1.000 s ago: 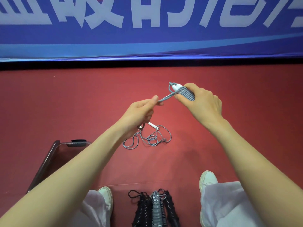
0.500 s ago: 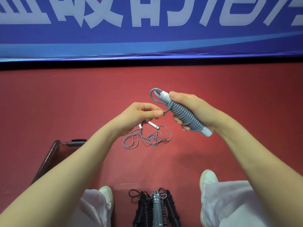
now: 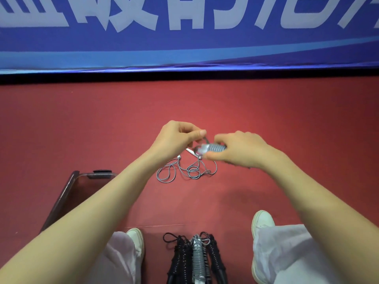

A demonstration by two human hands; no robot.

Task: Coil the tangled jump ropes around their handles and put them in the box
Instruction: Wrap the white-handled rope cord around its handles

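The person's right hand (image 3: 242, 150) has its fingers and thumb curled round a grey jump rope (image 3: 216, 148), already wound in tight turns about its handles and held roughly level above the red floor (image 3: 287, 119). The left hand (image 3: 176, 140) meets it from the other side, with thumb and forefinger pinching the short free end of that rope at the handle tip. The exact finger contact is partly hidden.

Directly beneath the hands a second grey rope (image 3: 185, 171) lies on the floor in loose tangled loops. A clear box (image 3: 60, 201) with a dark rim stands to the left, partly behind the left forearm. Near the bottom edge, between two white shoes (image 3: 136, 238), black and grey coiled ropes (image 3: 196, 257) lie side by side on the floor. A blue banner (image 3: 184, 44) with white lettering runs along the far edge of the floor.
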